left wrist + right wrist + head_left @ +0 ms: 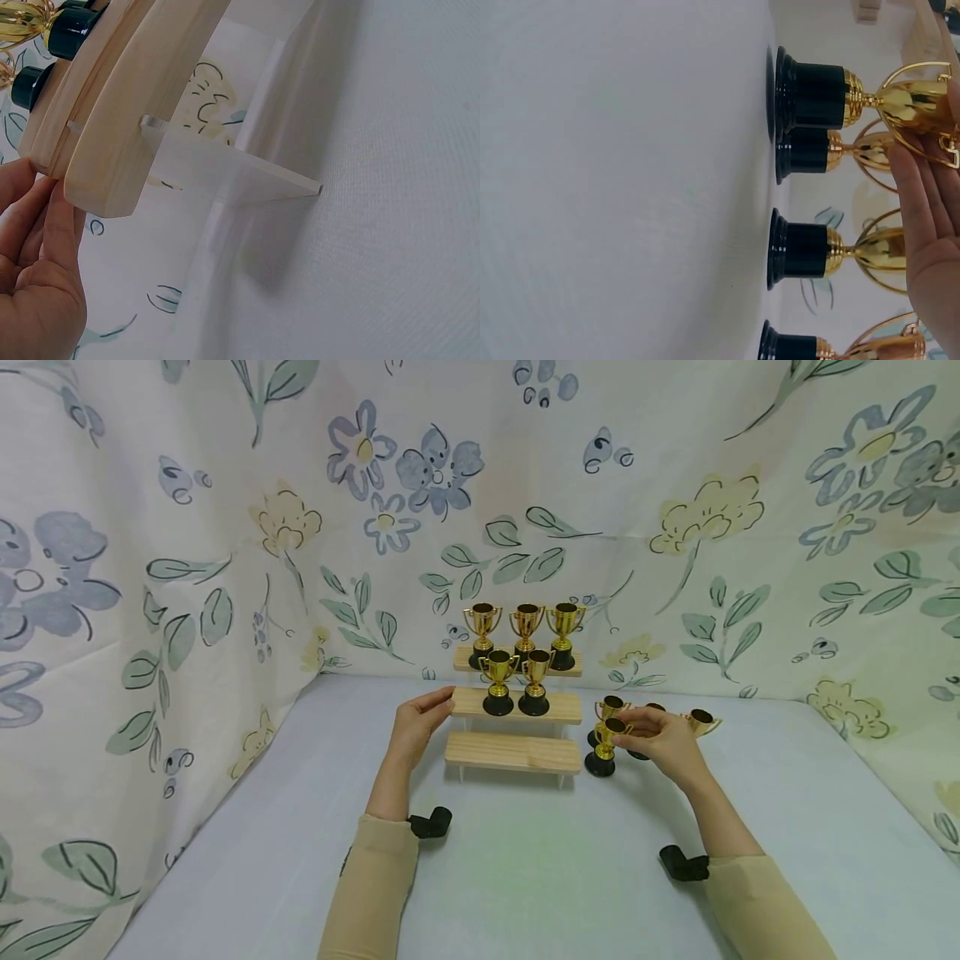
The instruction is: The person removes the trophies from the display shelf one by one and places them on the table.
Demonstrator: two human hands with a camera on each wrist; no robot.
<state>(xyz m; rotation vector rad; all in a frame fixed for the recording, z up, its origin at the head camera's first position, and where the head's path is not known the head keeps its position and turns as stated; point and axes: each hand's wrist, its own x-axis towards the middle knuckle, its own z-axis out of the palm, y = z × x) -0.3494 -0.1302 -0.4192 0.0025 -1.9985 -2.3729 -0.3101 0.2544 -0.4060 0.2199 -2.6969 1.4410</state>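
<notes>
At the left end of the middle wooden shelf point(472, 703), my left hand point(418, 720) holds the board's edge between thumb and fingers; the left wrist view shows the hand point(45, 262) at the end of the board point(49, 150). My right hand point(663, 743) grips a small gold trophy point(602, 750) with a black base by its cup. In the right wrist view this trophy point(810, 96) is upright, its base at the tabletop; I cannot tell whether it touches. Two trophies point(498, 683) stand on the middle shelf and three point(527, 627) on the top one.
The lowest wooden shelf point(513, 753), on clear supports, bears nothing. Right of the shelves, more trophies point(701, 722) stand on the white tabletop point(525, 877), partly hidden by my right hand. Floral cloth point(510, 477) hangs behind and at the sides.
</notes>
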